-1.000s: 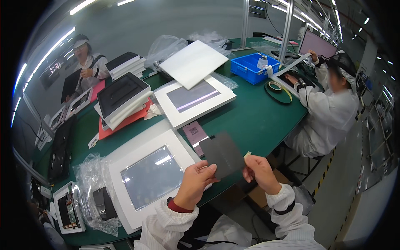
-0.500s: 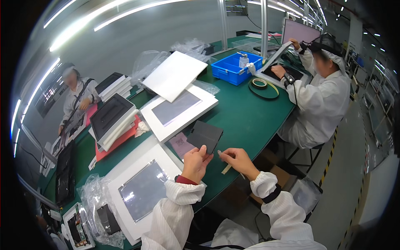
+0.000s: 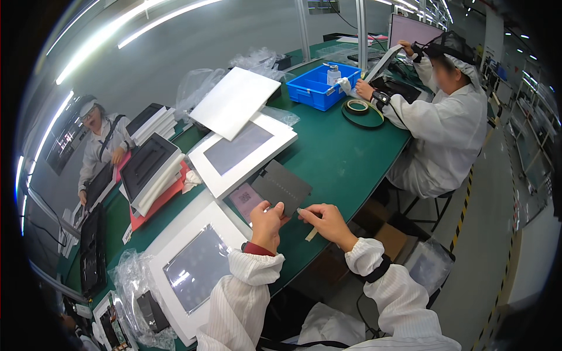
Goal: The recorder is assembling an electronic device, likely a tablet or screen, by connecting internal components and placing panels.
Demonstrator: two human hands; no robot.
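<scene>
A dark grey rectangular sheet (image 3: 282,186) lies flat on the green table (image 3: 339,158), partly over a pink sheet (image 3: 246,199). My left hand (image 3: 267,225) presses on the dark sheet's near edge with thumb and fingers. My right hand (image 3: 325,223) is just to its right, pinching a small pale strip (image 3: 311,233) that hangs past the table's front edge. Both sleeves are white with elastic cuffs.
A white foam tray with a grey panel (image 3: 196,266) sits at my left, a second white foam tray (image 3: 241,149) lies behind the dark sheet under a loose white board (image 3: 233,101). Farther back are a blue bin (image 3: 321,86) and tape rolls (image 3: 358,108). One person in white works at the right (image 3: 445,117), another person at the far left (image 3: 99,143).
The dark sheet, held up in my hands a second ago, now lies flat on the table. My right hand has come in beside my left, still with the pale strip.
</scene>
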